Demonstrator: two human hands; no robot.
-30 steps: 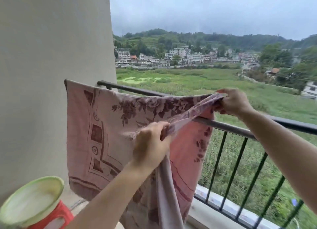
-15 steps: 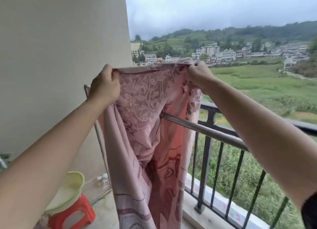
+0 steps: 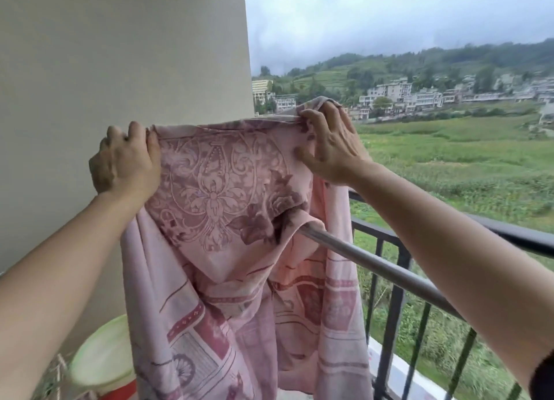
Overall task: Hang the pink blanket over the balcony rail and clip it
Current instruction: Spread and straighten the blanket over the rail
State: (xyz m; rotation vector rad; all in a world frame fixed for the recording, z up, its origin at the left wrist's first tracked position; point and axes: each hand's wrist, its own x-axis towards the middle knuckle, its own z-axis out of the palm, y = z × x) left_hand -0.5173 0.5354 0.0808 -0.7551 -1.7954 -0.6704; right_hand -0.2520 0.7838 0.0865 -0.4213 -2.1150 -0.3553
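Pink floral blanket [image 3: 221,196] drapes grey metal rail [image 3: 374,261]; left hand [image 3: 124,163] and right hand [image 3: 332,148] pinch its hem, spreading it.

Above the grip, where the left hand [image 3: 126,163] and right hand [image 3: 332,148] hold the pink blanket's [image 3: 227,190] top edge, the air is open. Left of the left grip, the wall [image 3: 120,55] stands near. Below the grip, hanging cloth fills the span between the hands and covers the silver pole's [image 3: 374,264] near end. Right of the right grip, the pole is bare, and the black railing [image 3: 377,230] runs beyond it. Far below the left grip sits a green basin [image 3: 102,360].
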